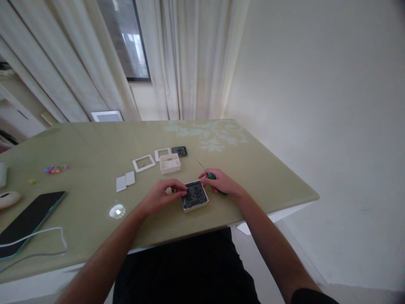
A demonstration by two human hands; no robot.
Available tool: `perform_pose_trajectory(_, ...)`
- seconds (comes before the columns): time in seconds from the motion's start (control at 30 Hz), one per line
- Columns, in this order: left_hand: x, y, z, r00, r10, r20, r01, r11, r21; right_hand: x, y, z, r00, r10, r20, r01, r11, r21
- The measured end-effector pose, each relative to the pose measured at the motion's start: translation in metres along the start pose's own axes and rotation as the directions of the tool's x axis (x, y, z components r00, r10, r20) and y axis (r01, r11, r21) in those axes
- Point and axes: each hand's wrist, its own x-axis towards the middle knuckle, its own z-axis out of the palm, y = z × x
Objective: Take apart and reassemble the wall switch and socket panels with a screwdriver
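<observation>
A black wall switch module sits in a white mounting box close to the table's front edge. My left hand is closed, thumb and fingertips together over the module's left side. Whatever lies between those fingertips is too small to make out. In my right hand, a screwdriver with a green handle is gripped, its thin metal shaft pointing up and left, away from the module. The right fingertips reach the module's upper right corner.
Beyond the hands lie an open white box, a second black module, white frames and white cover plates. A tablet, a white cable and small colourful pieces are at left. A wall stands right.
</observation>
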Motion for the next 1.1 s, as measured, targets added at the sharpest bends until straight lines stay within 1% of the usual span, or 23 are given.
perform_pose_trajectory(0.4,0.001,0.001,-0.002,1.000,0.024,-0.006,-0.023,0.999,0.029,-0.001,-0.003,0.000,1.000,0.003,-0.002,-0.003,1.000,-0.011)
perform_pose_trajectory(0.67,0.000,0.002,-0.002,0.999,0.035,0.015,-0.035,0.999,0.025,-0.001,-0.003,0.000,1.000,0.008,-0.002,-0.008,1.000,-0.023)
perform_pose_trajectory(0.83,0.001,0.002,-0.001,0.999,0.040,0.006,-0.040,0.999,0.036,-0.002,-0.004,-0.001,1.000,-0.013,0.009,0.013,0.999,-0.041)
perform_pose_trajectory(0.97,0.001,0.003,-0.002,0.999,0.043,0.002,-0.043,0.998,0.042,-0.006,-0.008,-0.001,0.999,-0.040,0.034,0.042,0.997,-0.062)
perform_pose_trajectory(1.1,0.000,0.003,-0.002,0.999,0.050,0.015,-0.050,0.998,0.037,-0.008,-0.010,-0.001,0.996,-0.042,0.080,0.048,0.996,-0.071)
